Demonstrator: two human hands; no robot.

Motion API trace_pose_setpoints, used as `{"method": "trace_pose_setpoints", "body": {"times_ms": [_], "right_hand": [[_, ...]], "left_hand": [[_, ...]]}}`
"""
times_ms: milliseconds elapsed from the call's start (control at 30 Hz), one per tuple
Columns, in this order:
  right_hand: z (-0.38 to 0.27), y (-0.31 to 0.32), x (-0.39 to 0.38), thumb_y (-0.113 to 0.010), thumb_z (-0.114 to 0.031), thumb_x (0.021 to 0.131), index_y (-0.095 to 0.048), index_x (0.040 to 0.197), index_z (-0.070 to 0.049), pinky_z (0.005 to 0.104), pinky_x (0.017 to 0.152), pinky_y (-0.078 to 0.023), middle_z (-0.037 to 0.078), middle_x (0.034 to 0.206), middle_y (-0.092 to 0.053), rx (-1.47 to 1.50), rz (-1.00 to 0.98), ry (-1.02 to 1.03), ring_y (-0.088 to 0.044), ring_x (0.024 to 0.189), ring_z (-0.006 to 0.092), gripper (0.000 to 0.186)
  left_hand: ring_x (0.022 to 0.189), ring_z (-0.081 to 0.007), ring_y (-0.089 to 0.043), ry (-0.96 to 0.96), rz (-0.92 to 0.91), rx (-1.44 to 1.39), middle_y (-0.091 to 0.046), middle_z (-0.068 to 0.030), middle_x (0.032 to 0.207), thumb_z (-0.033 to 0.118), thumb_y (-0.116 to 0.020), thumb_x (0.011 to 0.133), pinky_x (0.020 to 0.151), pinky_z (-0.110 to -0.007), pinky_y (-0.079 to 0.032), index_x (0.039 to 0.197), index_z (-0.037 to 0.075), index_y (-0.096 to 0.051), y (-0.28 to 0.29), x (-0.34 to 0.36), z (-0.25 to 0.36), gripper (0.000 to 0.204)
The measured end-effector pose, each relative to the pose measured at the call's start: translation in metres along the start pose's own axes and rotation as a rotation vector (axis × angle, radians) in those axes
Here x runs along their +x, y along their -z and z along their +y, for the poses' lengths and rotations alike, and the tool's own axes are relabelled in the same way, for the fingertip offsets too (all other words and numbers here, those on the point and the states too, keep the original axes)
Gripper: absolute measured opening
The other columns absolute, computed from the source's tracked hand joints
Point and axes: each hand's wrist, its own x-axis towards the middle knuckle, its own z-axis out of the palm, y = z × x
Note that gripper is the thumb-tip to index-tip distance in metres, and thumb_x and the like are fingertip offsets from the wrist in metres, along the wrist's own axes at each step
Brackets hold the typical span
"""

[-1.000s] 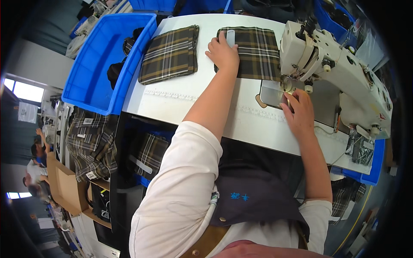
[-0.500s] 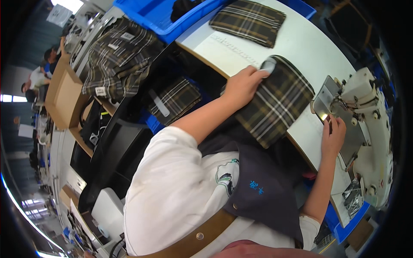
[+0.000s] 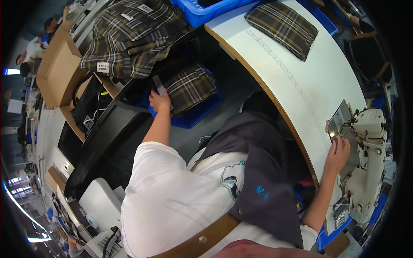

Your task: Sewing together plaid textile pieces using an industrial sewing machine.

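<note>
My left hand [image 3: 160, 101] reaches down to my left, beside the table. It grips the edge of a plaid fabric piece [image 3: 189, 87] with a small grey tab sticking up, and the piece lies in a low blue bin [image 3: 195, 118]. My right hand [image 3: 338, 150] rests with its fingers spread on the metal plate [image 3: 337, 122] of the cream sewing machine [image 3: 366, 167], holding nothing. Another folded plaid piece [image 3: 282, 25] lies at the far end of the white table [image 3: 301, 90].
A heap of plaid garments [image 3: 129, 34] lies on a rack beyond the bin, next to an open cardboard box [image 3: 56, 64]. A blue crate [image 3: 206, 10] stands past the table's end. Other people sit at the far left. A dark apron covers my lap.
My left hand has carried the plaid piece off the table, down and to the left into the low blue bin. My view has swung left. My right hand has stayed at the machine.
</note>
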Motion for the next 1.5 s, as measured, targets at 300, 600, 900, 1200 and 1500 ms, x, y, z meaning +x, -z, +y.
{"method": "trace_pose_setpoints", "body": {"times_ms": [300,600,900,1200,1500], "right_hand": [[-0.160,0.047,0.075,-0.077,-0.006,0.087,-0.071,0.129,-0.008,0.0457,0.105,-0.047,0.014,0.132,-0.064,0.331,0.102,0.451,-0.059,0.128,0.0364,0.042],[-0.223,0.002,0.106,-0.077,-0.010,0.086,-0.073,0.118,-0.005,0.0432,0.097,-0.050,0.015,0.126,-0.065,0.576,-0.036,0.329,-0.062,0.117,0.0354,0.033],[-0.141,0.005,0.038,-0.073,-0.010,0.089,-0.073,0.118,-0.005,0.0413,0.098,-0.050,0.014,0.125,-0.066,0.457,-0.086,-0.042,-0.063,0.115,0.0337,0.029],[-0.128,0.006,0.026,-0.071,-0.012,0.093,-0.073,0.119,-0.004,0.0395,0.098,-0.051,0.014,0.123,-0.067,0.614,0.028,-0.168,-0.064,0.113,0.0323,0.027],[-0.101,0.017,0.001,-0.064,-0.019,0.100,-0.070,0.130,-0.006,0.0404,0.106,-0.048,0.017,0.133,-0.066,0.712,0.100,-0.229,-0.062,0.123,0.0344,0.033]], "left_hand": [[0.122,-0.0340,-0.059,-0.836,-0.092,-0.689,-0.064,-0.0162,0.131,0.020,-0.072,0.095,0.105,-0.040,-0.046,0.131,0.008,-0.064,0.038,-0.052,0.098,0.039],[0.106,-0.0315,-0.064,-1.618,-0.431,-0.894,-0.072,-0.0065,0.109,0.030,-0.075,0.092,0.094,-0.042,-0.051,0.105,0.013,-0.076,0.025,-0.199,0.351,0.022],[0.102,-0.0288,-0.066,-1.581,-0.668,-0.426,-0.074,-0.0054,0.096,0.035,-0.077,0.089,0.087,-0.044,-0.052,0.097,0.014,-0.078,-0.028,-0.217,0.431,0.023],[0.088,-0.0260,-0.069,-1.183,-0.928,-0.522,-0.074,-0.0116,0.095,0.035,-0.064,0.100,0.079,-0.038,-0.051,0.103,0.006,-0.074,-0.009,-0.224,0.444,0.031],[0.090,-0.0324,-0.065,-1.877,-0.855,-0.560,-0.067,-0.0069,0.091,0.028,-0.076,0.086,0.078,-0.047,-0.050,0.084,0.012,-0.071,0.039,-0.383,0.265,0.017]]}}
